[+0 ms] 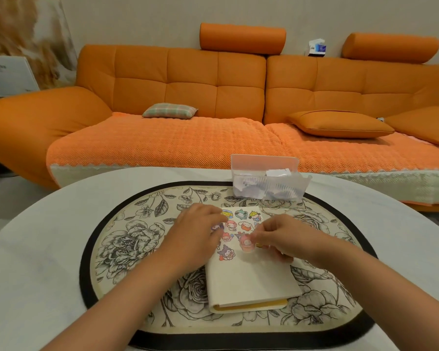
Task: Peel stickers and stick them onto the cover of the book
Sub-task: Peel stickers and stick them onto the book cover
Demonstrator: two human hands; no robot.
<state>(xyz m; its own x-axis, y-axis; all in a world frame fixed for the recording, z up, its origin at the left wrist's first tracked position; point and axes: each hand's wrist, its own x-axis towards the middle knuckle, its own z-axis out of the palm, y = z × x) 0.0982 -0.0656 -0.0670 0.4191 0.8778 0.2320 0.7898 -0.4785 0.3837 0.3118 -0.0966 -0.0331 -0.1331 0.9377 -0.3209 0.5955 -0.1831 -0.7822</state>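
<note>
A cream-covered book (251, 282) lies shut on the floral mat, spine toward me. A sticker sheet (241, 224) with several cartoon characters lies just beyond it, overlapping its far edge. My left hand (195, 236) rests on the sheet's left side with fingers spread flat. My right hand (276, 236) pinches a pink character sticker (247, 245) between thumb and fingers, just above the sheet near the book's far edge. Whether the sticker is wholly free of the sheet cannot be told.
An oval floral mat (127, 249) with a black border covers the white table (36, 262). A clear plastic box (266, 183) of papers stands at the mat's far edge. An orange sofa (188, 84) with cushions runs behind the table.
</note>
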